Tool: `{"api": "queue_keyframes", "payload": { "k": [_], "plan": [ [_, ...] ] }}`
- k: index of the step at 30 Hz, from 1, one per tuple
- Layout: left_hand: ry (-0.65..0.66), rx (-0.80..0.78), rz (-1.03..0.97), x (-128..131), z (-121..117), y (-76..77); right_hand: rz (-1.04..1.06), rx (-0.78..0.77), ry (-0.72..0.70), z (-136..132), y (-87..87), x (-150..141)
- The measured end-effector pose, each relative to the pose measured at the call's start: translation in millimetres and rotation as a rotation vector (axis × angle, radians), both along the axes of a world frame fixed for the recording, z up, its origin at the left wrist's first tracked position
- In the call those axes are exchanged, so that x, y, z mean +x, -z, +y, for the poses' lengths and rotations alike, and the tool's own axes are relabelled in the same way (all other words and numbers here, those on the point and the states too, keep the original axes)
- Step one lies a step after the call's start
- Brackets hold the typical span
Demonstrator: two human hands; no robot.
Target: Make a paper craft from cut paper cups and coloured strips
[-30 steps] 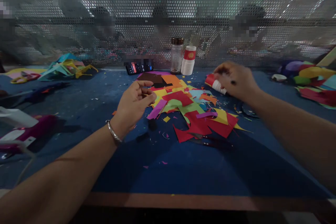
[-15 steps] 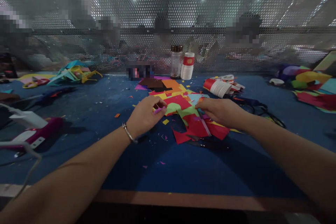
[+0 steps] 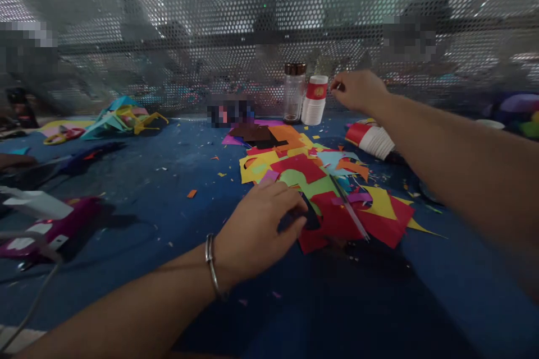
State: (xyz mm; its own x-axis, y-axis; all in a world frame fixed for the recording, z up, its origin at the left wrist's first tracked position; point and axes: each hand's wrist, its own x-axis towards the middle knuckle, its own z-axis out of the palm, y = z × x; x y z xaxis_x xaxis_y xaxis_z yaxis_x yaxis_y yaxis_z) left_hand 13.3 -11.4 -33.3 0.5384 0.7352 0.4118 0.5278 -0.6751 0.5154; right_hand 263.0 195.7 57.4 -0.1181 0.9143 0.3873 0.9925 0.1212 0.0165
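My left hand (image 3: 263,227), with a silver bangle at the wrist, hovers low at the near left edge of a pile of cut coloured paper. Its fingers are bent, with a gap before the thumb, and I see nothing in them. Close by are a purple paper scrap (image 3: 269,177), green paper (image 3: 293,179) and red paper (image 3: 332,219). A thin clear strip (image 3: 351,210) lies across the pile. My right hand (image 3: 362,91) is raised beside the upright stack of paper cups (image 3: 314,106), apart from it. Its fingers are curled toward the thumb; anything between them is hidden.
A glass jar (image 3: 293,101) with a brown lid stands beside the cups. More cups (image 3: 373,142) lie sideways under my right forearm. Left are a purple power strip (image 3: 80,219), scissors (image 3: 63,136) and folded paper (image 3: 112,118). A perforated screen (image 3: 236,28) rises behind.
My right hand has lifted away from the paper pile, up and back toward the cups. My left hand has come nearer and to the right. The view has shifted slightly.
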Motion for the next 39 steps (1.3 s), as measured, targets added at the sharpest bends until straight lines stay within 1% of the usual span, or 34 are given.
{"api": "queue_keyframes", "payload": {
  "k": [3, 5, 7, 10, 13, 15, 20, 25, 29, 31, 33, 36, 39],
  "plan": [
    [0.072, -0.045, 0.04, 4.2, -10.8, -0.5, 0.011, 0.023, 0.026, 23.6, -11.4, -6.1],
    [0.107, -0.052, 0.039, 5.5, -15.7, 0.0, 0.013, 0.033, 0.029, 34.9, -15.3, -9.8],
    [0.123, -0.049, 0.03, 5.1, -18.1, 0.9, 0.004, 0.028, 0.028, 43.0, -16.1, -13.2],
    [0.111, -0.053, 0.004, 3.0, -18.6, 1.7, -0.026, 0.003, 0.04, 50.1, -14.0, -17.3],
    [0.105, -0.073, -0.011, 2.3, -18.1, 1.5, -0.063, -0.019, 0.059, 52.3, -13.4, -19.8],
    [0.107, -0.075, -0.019, 2.7, -17.5, 1.4, -0.083, -0.037, 0.064, 51.7, -16.0, -20.5],
    [0.108, -0.083, -0.025, 1.8, -13.1, 1.0, -0.115, -0.076, 0.049, 47.8, -28.2, -21.2],
    [0.093, -0.097, -0.028, -1.0, -7.1, -0.2, -0.113, -0.038, 0.073, 42.8, -40.9, -19.0],
    [0.056, -0.117, -0.044, -2.9, -4.0, -2.9, -0.092, 0.072, 0.05, 30.1, -54.5, -12.8],
    [0.029, -0.142, -0.067, -4.5, -2.8, -4.3, -0.084, 0.147, 0.015, 17.8, -59.8, -9.5],
    [-0.004, -0.181, -0.095, -6.1, -1.4, -4.7, -0.084, 0.216, -0.033, 0.9, -61.0, -7.4],
    [-0.075, -0.263, -0.19, -7.1, 1.2, -2.4, -0.121, 0.27, -0.131, -32.5, -52.3, -7.7],
    [-0.149, -0.32, -0.318, -5.0, 3.5, 2.1, -0.206, 0.222, -0.282, -73.7, -32.2, -11.8]
  ]
}}
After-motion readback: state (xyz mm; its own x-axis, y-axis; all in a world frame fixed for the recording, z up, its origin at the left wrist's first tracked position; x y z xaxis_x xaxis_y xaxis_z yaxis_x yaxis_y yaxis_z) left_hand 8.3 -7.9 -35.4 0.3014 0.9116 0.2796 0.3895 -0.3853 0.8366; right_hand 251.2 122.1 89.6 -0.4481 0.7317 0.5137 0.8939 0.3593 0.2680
